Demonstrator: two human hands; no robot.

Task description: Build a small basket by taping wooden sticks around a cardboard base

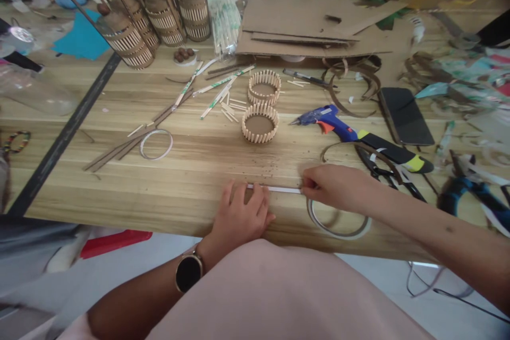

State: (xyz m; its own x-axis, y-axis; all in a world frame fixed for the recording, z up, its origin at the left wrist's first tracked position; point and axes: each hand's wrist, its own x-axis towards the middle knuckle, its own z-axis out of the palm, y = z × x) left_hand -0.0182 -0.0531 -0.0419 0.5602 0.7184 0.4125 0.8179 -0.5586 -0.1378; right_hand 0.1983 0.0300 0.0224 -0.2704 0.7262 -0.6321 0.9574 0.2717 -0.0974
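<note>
My left hand (243,210), with a watch on its wrist, rests on the table near the front edge. Its fingers are spread and press down on one end of a narrow white tape strip (283,189), which seems to lie along a thin brown strip. To the right, my right hand (337,186) is closed in a pinch on the strip's other end. A roll of white tape (345,235) stands out just below that hand. Ahead of the hands are two small round cardboard cups (260,132) ringed with short wooden sticks.
A blue glue gun (329,119), a phone (406,117), a black-and-yellow cutter (392,151) and pliers (464,191) lie right. Another tape ring (156,144) and cardboard strips (119,150) lie left. Finished stick lanterns (123,37) and cardboard (295,26) are behind. A person's braceleted wrist (16,142) shows far left.
</note>
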